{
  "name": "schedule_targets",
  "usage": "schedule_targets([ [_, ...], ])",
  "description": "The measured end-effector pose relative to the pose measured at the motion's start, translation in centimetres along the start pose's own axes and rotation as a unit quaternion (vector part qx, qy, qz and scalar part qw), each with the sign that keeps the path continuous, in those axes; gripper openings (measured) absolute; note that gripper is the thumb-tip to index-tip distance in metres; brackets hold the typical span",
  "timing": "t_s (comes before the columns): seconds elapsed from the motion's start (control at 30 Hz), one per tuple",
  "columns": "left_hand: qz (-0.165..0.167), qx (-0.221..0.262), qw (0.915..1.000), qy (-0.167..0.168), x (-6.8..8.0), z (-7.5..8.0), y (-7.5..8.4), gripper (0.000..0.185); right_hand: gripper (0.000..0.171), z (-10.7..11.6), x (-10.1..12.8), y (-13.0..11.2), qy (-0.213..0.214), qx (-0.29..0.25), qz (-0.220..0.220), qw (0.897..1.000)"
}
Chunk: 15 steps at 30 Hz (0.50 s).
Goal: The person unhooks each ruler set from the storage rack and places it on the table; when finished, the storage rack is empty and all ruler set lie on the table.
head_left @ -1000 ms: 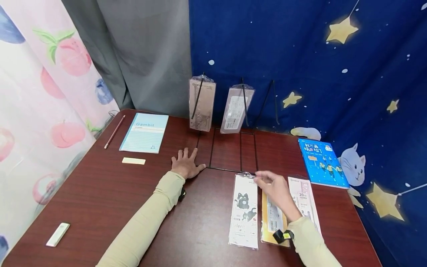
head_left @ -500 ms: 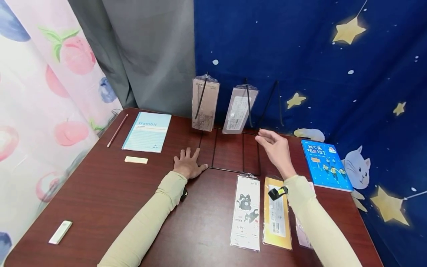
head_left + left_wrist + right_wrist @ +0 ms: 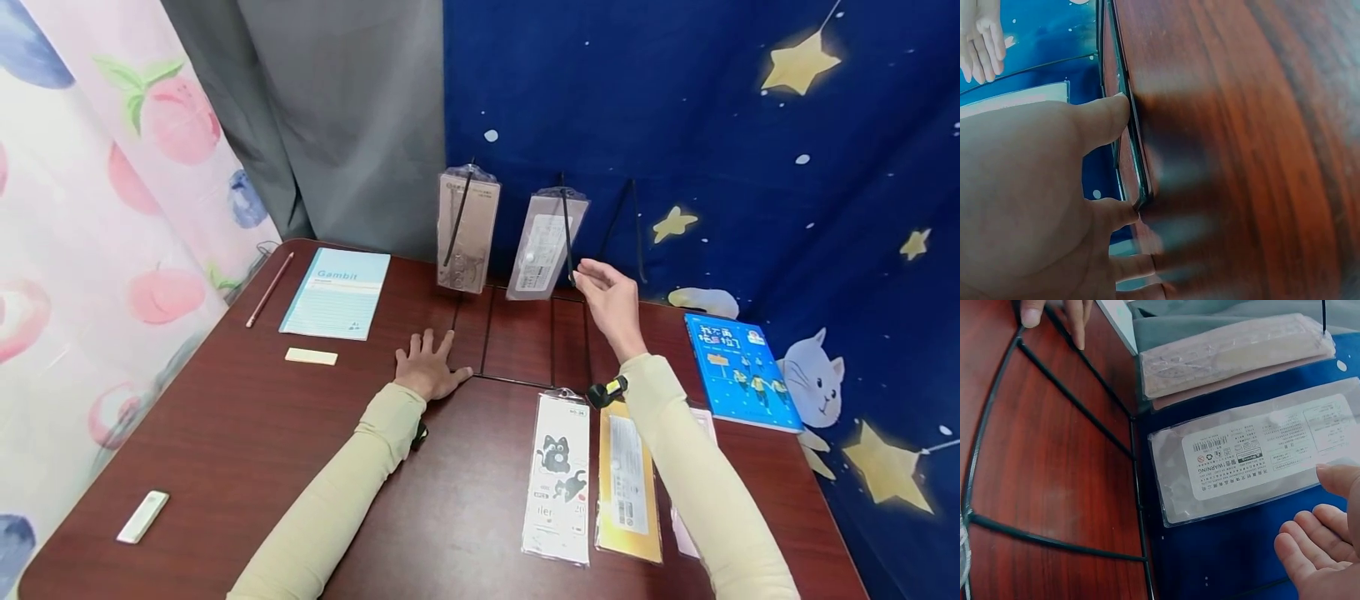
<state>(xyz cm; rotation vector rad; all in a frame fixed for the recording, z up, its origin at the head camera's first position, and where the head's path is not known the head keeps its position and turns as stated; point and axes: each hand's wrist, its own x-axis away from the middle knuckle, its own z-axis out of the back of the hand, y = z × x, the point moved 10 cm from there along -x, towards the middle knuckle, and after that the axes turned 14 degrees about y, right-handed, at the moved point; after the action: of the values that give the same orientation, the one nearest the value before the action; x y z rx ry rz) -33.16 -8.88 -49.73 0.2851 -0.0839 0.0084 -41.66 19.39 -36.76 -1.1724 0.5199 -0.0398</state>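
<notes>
Both hands lie released; only the right wrist view reads the hanging packet's (image 3: 1254, 453) label.

Clear ruler packet (image 3: 546, 246) with white label, hung tilted on a black wire rack (image 3: 517, 333) at the table's back, beside a brownish packet (image 3: 467, 231).

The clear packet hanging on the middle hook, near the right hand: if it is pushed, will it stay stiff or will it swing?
The packet hangs from one thin hook, so it would probably swing. It looks flat and thin, so likely light. Its glossy plastic sleeve may be slippery for the right hand.
</notes>
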Motion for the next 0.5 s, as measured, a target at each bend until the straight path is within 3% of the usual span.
schedule_targets([
  [0.2, -0.001, 0.0, 1.0, -0.004, 0.0, -0.1, 0.1, 0.081, 0.042, -1.1, -1.0, 0.2, 0.003, -0.002, -0.022, 1.0],
  [0.4, 0.002, -0.005, 1.0, -0.006, -0.2, -0.1, -0.1, 0.081, 0.057, -3.3, -2.2, -0.2, -0.025, 0.0, -0.022, 0.999],
  [0.5, 0.001, -0.004, 1.0, -0.004, -0.2, -0.2, -0.1, 0.081, 0.055, -3.6, -2.6, -0.4, -0.017, -0.012, -0.024, 0.999],
])
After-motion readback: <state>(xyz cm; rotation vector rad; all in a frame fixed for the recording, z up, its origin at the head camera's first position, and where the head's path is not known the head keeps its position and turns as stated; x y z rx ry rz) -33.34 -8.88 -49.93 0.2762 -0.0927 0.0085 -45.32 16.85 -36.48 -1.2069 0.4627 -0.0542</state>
